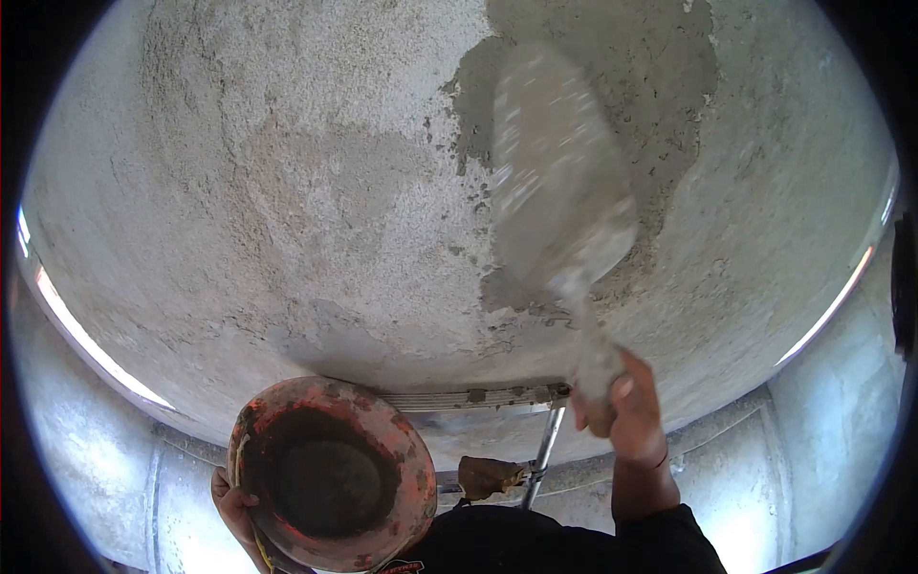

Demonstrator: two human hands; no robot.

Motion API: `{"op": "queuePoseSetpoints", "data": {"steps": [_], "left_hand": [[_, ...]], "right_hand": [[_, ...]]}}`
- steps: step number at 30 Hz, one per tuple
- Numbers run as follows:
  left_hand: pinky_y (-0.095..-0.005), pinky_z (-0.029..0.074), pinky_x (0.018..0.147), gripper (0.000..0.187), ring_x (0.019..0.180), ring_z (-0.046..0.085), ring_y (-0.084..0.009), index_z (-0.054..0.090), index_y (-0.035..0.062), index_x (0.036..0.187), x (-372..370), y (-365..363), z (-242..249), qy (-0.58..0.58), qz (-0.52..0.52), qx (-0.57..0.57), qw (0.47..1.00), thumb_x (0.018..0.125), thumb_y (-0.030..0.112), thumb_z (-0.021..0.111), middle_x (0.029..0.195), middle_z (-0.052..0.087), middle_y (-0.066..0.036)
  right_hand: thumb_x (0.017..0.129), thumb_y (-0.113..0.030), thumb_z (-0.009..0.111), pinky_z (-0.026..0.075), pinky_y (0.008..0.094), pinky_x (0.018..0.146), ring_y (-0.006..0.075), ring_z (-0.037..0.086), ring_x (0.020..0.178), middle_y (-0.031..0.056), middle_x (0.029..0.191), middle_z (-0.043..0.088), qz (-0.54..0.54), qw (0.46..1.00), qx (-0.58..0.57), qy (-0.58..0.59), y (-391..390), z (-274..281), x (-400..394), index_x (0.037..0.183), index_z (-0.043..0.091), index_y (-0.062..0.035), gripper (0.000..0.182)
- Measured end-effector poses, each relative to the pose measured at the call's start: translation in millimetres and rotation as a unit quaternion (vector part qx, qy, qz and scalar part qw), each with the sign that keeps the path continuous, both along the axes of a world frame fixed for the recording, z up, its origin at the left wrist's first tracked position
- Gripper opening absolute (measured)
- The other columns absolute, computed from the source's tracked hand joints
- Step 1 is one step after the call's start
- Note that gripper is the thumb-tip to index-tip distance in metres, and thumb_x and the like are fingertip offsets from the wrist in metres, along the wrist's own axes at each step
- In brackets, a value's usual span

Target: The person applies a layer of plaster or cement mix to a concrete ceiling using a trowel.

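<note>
Plasterwork overhead: I am watching right hand (633,411) gripping handle of trowel (559,182), fingers wrapped tight, blade lying flat against ceiling (287,191) over dark wet mortar patch (660,86) at top right, presumably for spreading. Left hand (232,507) is cupping rim of red pan (330,474) at bottom left, fingers curled under, pan tilting toward camera, keeping mortar within reach. Blade is blurring; pan contents are looking dark, hard to make out. Metal pole (543,454) is showing partly behind pan.
</note>
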State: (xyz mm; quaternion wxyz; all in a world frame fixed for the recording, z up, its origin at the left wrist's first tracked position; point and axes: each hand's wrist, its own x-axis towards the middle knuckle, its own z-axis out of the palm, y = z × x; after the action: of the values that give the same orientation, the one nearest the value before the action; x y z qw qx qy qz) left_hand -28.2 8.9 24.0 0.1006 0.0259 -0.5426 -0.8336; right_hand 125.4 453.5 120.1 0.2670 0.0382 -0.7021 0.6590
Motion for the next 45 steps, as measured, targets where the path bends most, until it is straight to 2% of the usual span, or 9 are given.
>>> {"op": "queuePoseSetpoints", "data": {"steps": [7,15,19,24,28,32,34,40,45], "left_hand": [[-0.0249,0.045,0.06,0.024,0.057,0.046,-0.0166,0.038,0.0064,0.067,-0.2,0.5,2.2,0.004,-0.001,0.004,1.0,0.046,-0.003,0.044,0.065,0.053,-0.007],[-0.0244,0.044,0.059,0.023,0.056,0.044,-0.0161,0.038,0.007,0.067,-1.8,-5.3,-1.1,-0.003,-0.006,-0.023,1.0,0.046,-0.002,0.043,0.065,0.052,-0.007],[-0.0245,0.044,0.058,0.023,0.056,0.045,-0.0162,0.038,0.0068,0.068,4.3,4.8,8.7,-0.006,0.005,-0.015,1.0,0.047,-0.002,0.042,0.065,0.053,-0.007],[-0.0239,0.043,0.058,0.023,0.056,0.045,-0.0159,0.039,0.0064,0.069,1.6,3.3,2.7,0.009,0.0,0.002,1.0,0.048,-0.003,0.041,0.066,0.054,-0.007],[-0.0265,0.048,0.066,0.022,0.065,0.052,-0.0164,0.043,0.006,0.073,2.2,-11.6,-2.8,0.011,-0.053,-0.031,0.998,0.052,0.0,0.045,0.073,0.057,-0.007],[-0.0242,0.044,0.061,0.024,0.06,0.047,-0.0165,0.04,0.0061,0.071,4.5,-2.1,1.8,-0.009,-0.007,-0.033,0.999,0.048,0.0,0.043,0.068,0.053,-0.006],[-0.0251,0.045,0.063,0.024,0.062,0.048,-0.017,0.041,0.0058,0.072,3.8,-5.0,-2.4,-0.021,0.01,-0.07,0.997,0.049,0.002,0.045,0.07,0.052,-0.006],[-0.0264,0.046,0.068,0.039,0.07,0.054,-0.018,0.057,-0.0013,0.084,14.6,11.4,4.3,-0.03,0.057,-0.085,0.994,0.048,0.012,0.052,0.078,0.059,-0.008],[-0.023,0.04,0.058,0.019,0.061,0.049,-0.0138,0.048,0.0046,0.069,26.3,3.1,1.8,-0.033,0.02,-0.073,0.997,0.052,0.0,0.053,0.066,0.053,-0.003]], "right_hand": [[0.095,-0.059,0.046,0.043,0.0255,0.049,0.0106,0.053,0.056,0.0052,0.068,0.057,-0.029,0.997,-0.063,0.018,14.9,20.7,-9.1,0.105,0.056,0.0022,0.063],[0.098,-0.044,0.05,0.041,0.0235,0.051,0.0089,0.054,0.058,0.0048,0.069,0.058,0.125,0.985,-0.026,-0.114,-14.6,-11.1,-2.5,0.11,0.058,0.0037,0.05],[0.099,-0.045,0.047,0.039,0.0233,0.05,0.0076,0.049,0.055,0.0041,0.067,0.056,0.052,0.999,-0.013,-0.009,2.0,-10.3,5.6,0.111,0.057,0.0051,0.053],[0.099,-0.046,0.048,0.039,0.0245,0.05,0.0085,0.048,0.054,0.0036,0.067,0.056,0.005,0.999,-0.021,-0.027,9.8,-10.5,-6.5,0.109,0.056,0.0039,0.052],[0.097,-0.047,0.051,0.043,0.0256,0.051,0.0101,0.052,0.056,0.0045,0.067,0.055,0.068,0.986,-0.003,-0.15,-2.7,-29.7,-9.4,0.106,0.057,0.0038,0.052],[0.096,-0.032,0.058,0.044,0.0294,0.053,0.0119,0.054,0.058,0.0058,0.067,0.056,0.111,0.957,0.161,-0.216,-14.4,-28.0,-13.2,0.097,0.06,0.0036,0.036],[0.091,-0.035,0.065,0.045,0.0356,0.057,0.0241,0.061,0.06,0.0127,0.064,0.057,0.131,0.937,0.242,-0.217,-22.6,-23.5,-15.1,0.096,0.06,-0.0001,0.036],[0.084,-0.025,0.069,0.048,0.0439,0.061,0.0383,0.063,0.068,0.0179,0.071,0.062,0.171,0.851,0.443,-0.223,-56.9,-9.4,-29.1,0.102,0.058,-0.0026,0.031],[0.079,-0.017,0.066,0.048,0.0435,0.059,0.0342,0.064,0.066,0.0144,0.072,0.063,0.198,0.794,0.547,-0.176,-93.6,-14.6,-39.2,0.107,0.058,-0.0054,0.031]]}}
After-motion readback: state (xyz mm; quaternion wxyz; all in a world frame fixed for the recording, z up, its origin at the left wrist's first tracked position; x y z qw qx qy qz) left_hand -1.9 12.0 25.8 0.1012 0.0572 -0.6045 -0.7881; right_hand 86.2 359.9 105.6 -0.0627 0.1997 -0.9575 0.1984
